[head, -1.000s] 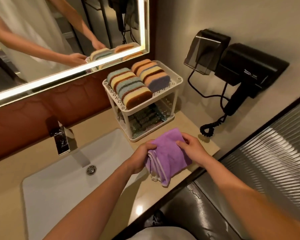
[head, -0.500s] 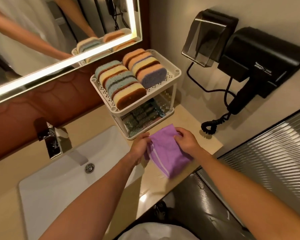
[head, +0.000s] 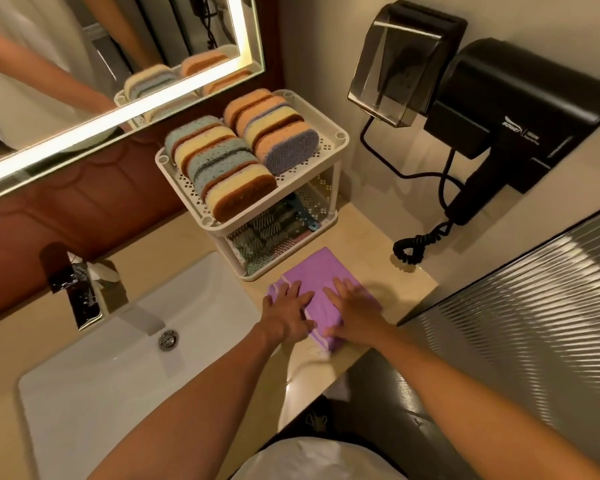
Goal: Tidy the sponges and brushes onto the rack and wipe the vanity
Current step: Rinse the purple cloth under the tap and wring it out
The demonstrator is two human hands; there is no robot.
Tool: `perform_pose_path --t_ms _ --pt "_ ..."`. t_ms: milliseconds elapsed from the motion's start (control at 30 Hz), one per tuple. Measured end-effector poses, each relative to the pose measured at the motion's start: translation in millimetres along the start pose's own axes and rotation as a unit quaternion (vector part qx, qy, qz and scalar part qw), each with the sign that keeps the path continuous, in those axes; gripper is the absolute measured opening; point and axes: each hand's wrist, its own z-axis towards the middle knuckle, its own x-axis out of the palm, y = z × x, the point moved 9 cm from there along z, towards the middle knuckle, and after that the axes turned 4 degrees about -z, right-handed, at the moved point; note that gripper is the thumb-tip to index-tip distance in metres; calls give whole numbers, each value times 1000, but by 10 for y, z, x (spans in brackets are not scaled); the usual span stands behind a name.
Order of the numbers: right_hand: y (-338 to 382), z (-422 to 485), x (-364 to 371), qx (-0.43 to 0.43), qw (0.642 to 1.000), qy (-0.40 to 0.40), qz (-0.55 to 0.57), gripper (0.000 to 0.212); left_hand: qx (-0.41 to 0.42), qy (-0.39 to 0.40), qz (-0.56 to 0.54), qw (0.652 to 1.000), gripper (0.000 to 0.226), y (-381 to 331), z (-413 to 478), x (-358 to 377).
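Observation:
A folded purple cloth (head: 317,271) lies flat on the beige vanity top (head: 406,289), just in front of the white two-tier rack (head: 340,136). My left hand (head: 288,306) presses on the cloth's left part with fingers spread. My right hand (head: 354,303) lies flat on its right part. Several sponges (head: 236,171) in blue, yellow, orange, brown and purple stand in two rows on the rack's top shelf. Brushes (head: 274,226) lie on the lower shelf, partly hidden by the top shelf.
A white sink basin (head: 94,375) with a chrome faucet (head: 80,292) lies left of the cloth. A black wall hair dryer (head: 520,116) with a coiled cord (head: 413,247) hangs at right, beside a dark dispenser (head: 402,60). A lit mirror (head: 84,64) fills the upper left.
Both hands lowered the purple cloth from a held, hanging bundle onto the vanity top and now lie flat on it with fingers spread.

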Motion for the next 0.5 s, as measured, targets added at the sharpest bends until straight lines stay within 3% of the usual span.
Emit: perform_pose_path --t_ms 333,500 --pt "-48 123 25 16 999 -25 22 109 -22 17 14 1000 79 -6 118 80" --pt "132 86 -51 55 995 2 82 87 -5 -11 -44 999 68 -8 -79 -170"
